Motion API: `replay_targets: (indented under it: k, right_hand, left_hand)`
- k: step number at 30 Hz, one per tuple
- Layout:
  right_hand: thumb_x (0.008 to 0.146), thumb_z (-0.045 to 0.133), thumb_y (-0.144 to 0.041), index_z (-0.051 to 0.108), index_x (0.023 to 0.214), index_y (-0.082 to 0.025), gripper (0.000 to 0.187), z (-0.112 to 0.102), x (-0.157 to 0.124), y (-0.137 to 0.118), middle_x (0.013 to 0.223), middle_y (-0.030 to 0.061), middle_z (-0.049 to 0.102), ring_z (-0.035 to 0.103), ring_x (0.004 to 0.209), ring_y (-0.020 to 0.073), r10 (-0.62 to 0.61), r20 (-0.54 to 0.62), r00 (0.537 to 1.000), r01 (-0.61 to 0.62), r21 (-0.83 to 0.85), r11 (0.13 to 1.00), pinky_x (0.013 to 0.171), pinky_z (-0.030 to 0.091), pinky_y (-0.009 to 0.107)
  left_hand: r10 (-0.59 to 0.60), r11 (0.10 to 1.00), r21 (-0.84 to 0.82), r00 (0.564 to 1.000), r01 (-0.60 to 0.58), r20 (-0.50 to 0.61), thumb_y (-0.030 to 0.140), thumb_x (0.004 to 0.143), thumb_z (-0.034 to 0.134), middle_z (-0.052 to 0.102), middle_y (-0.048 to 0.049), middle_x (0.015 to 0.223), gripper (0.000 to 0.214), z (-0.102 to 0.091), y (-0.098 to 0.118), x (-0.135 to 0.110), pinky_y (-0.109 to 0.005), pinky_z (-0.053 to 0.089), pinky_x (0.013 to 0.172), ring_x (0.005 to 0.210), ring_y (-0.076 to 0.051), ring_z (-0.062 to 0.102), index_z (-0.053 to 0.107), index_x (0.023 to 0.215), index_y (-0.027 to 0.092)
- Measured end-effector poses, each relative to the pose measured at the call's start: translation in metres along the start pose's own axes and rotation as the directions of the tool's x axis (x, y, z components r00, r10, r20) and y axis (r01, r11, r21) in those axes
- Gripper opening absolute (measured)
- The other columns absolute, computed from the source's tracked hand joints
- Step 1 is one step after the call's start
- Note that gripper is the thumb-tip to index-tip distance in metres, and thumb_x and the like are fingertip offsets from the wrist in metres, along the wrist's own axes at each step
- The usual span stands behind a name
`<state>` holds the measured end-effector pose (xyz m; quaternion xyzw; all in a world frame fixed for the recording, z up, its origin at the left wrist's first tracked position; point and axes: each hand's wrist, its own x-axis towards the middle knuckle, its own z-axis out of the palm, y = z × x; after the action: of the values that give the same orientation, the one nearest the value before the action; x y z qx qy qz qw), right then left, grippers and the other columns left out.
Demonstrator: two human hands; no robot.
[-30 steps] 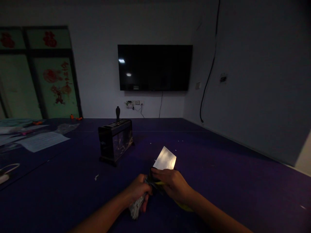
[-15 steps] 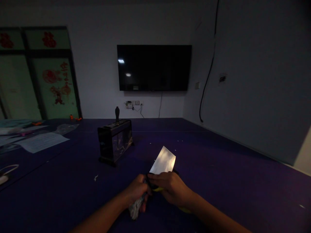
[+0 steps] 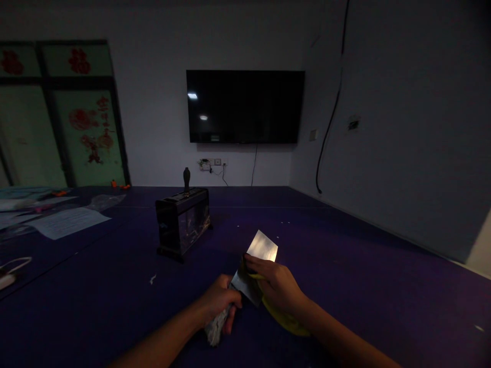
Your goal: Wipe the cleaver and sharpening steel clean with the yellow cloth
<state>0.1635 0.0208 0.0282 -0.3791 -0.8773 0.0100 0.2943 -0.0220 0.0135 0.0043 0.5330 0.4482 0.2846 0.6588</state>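
My left hand (image 3: 220, 301) is closed round the pale handle (image 3: 215, 327) of a broad shiny cleaver, whose blade (image 3: 258, 263) points away from me over the purple table (image 3: 364, 276). My right hand (image 3: 276, 285) presses a yellow cloth (image 3: 282, 318) against the blade's middle, fingers curled over its edge. The cloth hangs down under my right wrist. A dark knife block (image 3: 181, 221) with one black handle sticking up stands a little beyond and to the left of my hands.
Papers and plastic (image 3: 65, 222) lie at the far left of the table, with a white cable (image 3: 11, 271) at the left edge. A black TV (image 3: 245, 106) hangs on the back wall above a socket strip (image 3: 210, 163).
My right hand with the yellow cloth has slid forward along the blade, from near the handle to its middle. More of the cloth now shows under my wrist. My left hand has stayed put.
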Motion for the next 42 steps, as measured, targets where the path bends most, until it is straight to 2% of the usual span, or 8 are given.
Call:
replay_targets:
  k: [6,12,16,21,26,31,36,42]
  right_hand:
    - [0.063,0.038,-0.003,0.053,0.117,-0.018,0.059,0.001,-0.001,-0.004,0.128,0.0039,0.047,0.055,0.105,0.0172,-0.084,0.063,0.994,0.085,-0.003,0.996,0.087,0.044,0.029]
    - [0.063,0.039,-0.003,0.052,0.117,-0.020,0.059,0.001,-0.003,-0.012,0.126,0.0034,0.050,0.058,0.097,0.0169,-0.224,0.116,0.968,0.221,0.042,0.974,0.082,0.046,0.028]
    - [0.064,0.040,-0.005,0.055,0.113,-0.019,0.053,-0.002,-0.003,-0.018,0.123,0.0054,0.053,0.057,0.099,0.0173,-0.282,0.155,0.947,0.270,0.091,0.958,0.082,0.045,0.028]
    - [0.061,0.039,-0.005,0.059,0.105,-0.018,0.050,-0.005,-0.002,-0.020,0.122,0.0065,0.054,0.056,0.100,0.0174,-0.286,0.158,0.945,0.271,0.107,0.957,0.082,0.044,0.028]
    - [0.063,0.039,-0.005,0.057,0.109,-0.018,0.052,-0.005,-0.001,-0.019,0.121,0.0058,0.055,0.055,0.102,0.0165,-0.301,0.144,0.943,0.286,0.116,0.951,0.083,0.043,0.026]
    - [0.065,0.039,-0.004,0.052,0.118,-0.018,0.056,-0.002,-0.001,-0.016,0.125,0.0046,0.052,0.054,0.104,0.0155,-0.285,0.105,0.953,0.274,0.108,0.956,0.085,0.043,0.026]
    - [0.067,0.039,-0.004,0.052,0.118,-0.018,0.054,0.002,-0.002,-0.013,0.122,0.0039,0.054,0.054,0.104,0.0148,-0.267,0.085,0.960,0.262,0.069,0.963,0.087,0.043,0.026]
    - [0.063,0.039,-0.003,0.053,0.116,-0.020,0.058,0.004,-0.002,-0.009,0.125,0.0031,0.051,0.055,0.104,0.0153,-0.177,0.087,0.980,0.179,-0.005,0.984,0.088,0.043,0.027]
  left_hand:
    - [0.060,0.998,0.014,0.998,-0.060,0.035,0.011,0.052,0.046,0.045,0.0045,0.033,0.034,0.000,-0.001,0.003,-0.018,0.033,0.028,0.025,-0.014,0.044,0.046,0.086,0.014]
    - [0.048,0.999,0.021,0.998,-0.047,-0.042,0.011,0.053,0.049,0.046,0.0048,0.034,0.034,0.003,-0.002,0.002,-0.019,0.033,0.026,0.026,-0.016,0.046,0.046,0.086,0.013]
    - [0.029,0.999,0.043,0.995,-0.025,-0.094,0.008,0.051,0.049,0.047,0.0056,0.036,0.044,0.005,0.000,0.000,-0.020,0.034,0.026,0.025,-0.015,0.045,0.043,0.095,0.013]
    - [0.034,0.998,0.055,0.996,-0.030,-0.078,0.009,0.050,0.048,0.047,0.0048,0.036,0.042,0.003,0.000,0.000,-0.019,0.034,0.027,0.026,-0.014,0.044,0.044,0.091,0.013]
    - [0.090,0.996,0.009,0.995,-0.090,-0.048,0.013,0.050,0.048,0.047,0.0034,0.035,0.033,0.003,-0.003,0.004,-0.019,0.033,0.026,0.025,-0.014,0.044,0.049,0.083,0.013]
    - [0.125,0.991,-0.033,0.986,-0.129,-0.108,0.016,0.052,0.047,0.046,0.0048,0.035,0.028,0.005,-0.002,0.003,-0.018,0.030,0.025,0.024,-0.014,0.044,0.049,0.079,0.015]
    - [0.125,0.988,-0.077,0.982,-0.137,-0.145,0.018,0.053,0.047,0.044,0.0059,0.035,0.025,0.005,-0.002,0.003,-0.018,0.029,0.026,0.023,-0.013,0.042,0.047,0.077,0.016]
    - [0.105,0.986,-0.113,0.981,-0.125,-0.165,0.018,0.053,0.047,0.042,0.0071,0.035,0.021,0.005,0.000,0.002,-0.018,0.028,0.025,0.023,-0.013,0.041,0.045,0.074,0.018]
